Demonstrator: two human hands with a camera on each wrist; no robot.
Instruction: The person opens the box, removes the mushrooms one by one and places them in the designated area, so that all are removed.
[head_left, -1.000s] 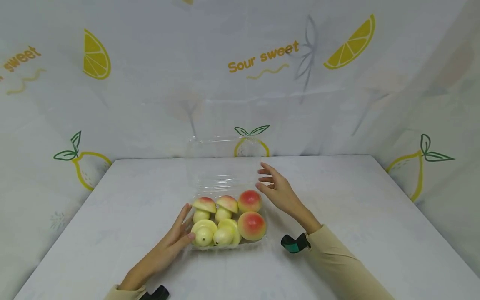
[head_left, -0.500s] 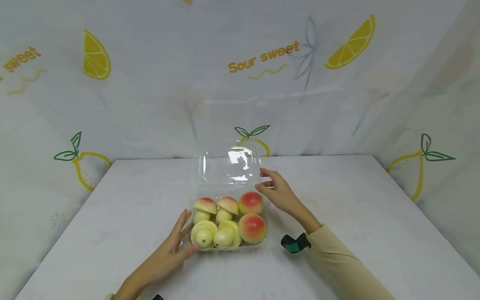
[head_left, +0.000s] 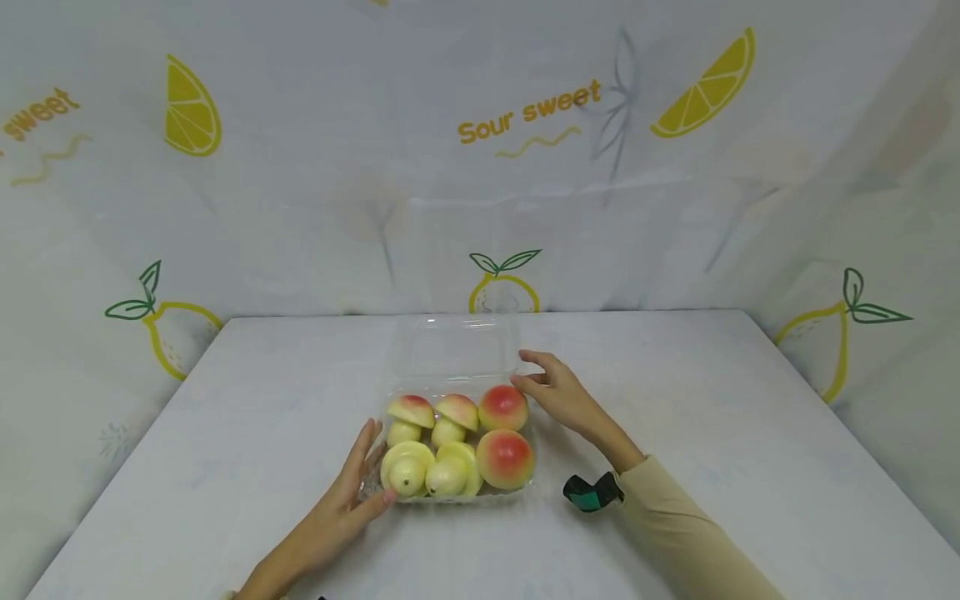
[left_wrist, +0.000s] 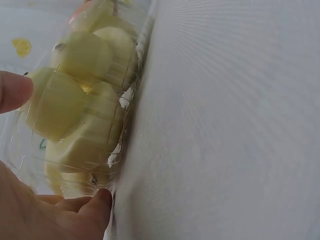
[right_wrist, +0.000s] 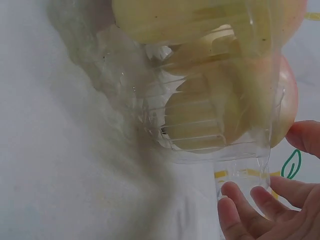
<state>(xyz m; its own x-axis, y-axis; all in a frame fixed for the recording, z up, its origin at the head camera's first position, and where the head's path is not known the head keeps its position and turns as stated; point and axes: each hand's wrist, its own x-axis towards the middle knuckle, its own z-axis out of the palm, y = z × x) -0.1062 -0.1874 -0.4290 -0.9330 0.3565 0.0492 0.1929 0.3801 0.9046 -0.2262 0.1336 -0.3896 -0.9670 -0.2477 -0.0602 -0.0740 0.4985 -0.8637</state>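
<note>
Clr lid [head_left: 457, 348] lower vs prev.

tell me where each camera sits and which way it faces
Head: worn on the head, facing forward and down at the table and box; left hand, right hand and right sleeve show.
Left wrist: on that wrist, facing the box's clear wall; left hand shows.
Right wrist: on that wrist, facing the box's wall too; right hand shows.
Head and left wrist share the box and left hand.

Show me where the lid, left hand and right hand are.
Lid [head_left: 457, 348]: head view, middle of its clear panel.
Left hand [head_left: 347, 493]: head view, middle of the hand.
Right hand [head_left: 561, 393]: head view, middle of the hand.
</note>
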